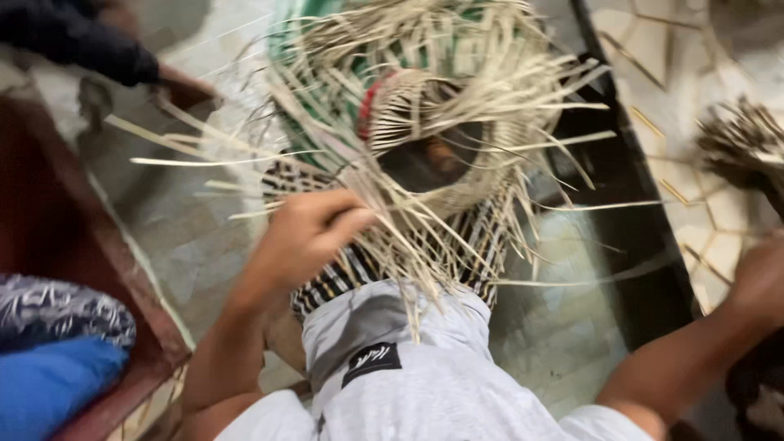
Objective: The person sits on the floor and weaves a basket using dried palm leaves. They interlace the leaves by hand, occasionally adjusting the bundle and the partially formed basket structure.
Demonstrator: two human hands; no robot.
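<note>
You see a pale straw-coloured basket (445, 122) with a red band, a black-and-white striped cloth (343, 278) under it, and a blue cushion (49, 388) beside you.

we see the whole view smeared by motion blur. our right hand (763, 273) is cut off by the right edge, so its grip cannot be told. our left hand (306, 233) has its fingertips buried among the loose cane strips (408, 237) of the half-woven basket (441, 131), whose top runs off the frame. a dark-sleeved arm (73, 41) at the upper left is cropped and blurred. the brown bundle (743, 143) at the right is too blurred to identify.
</note>
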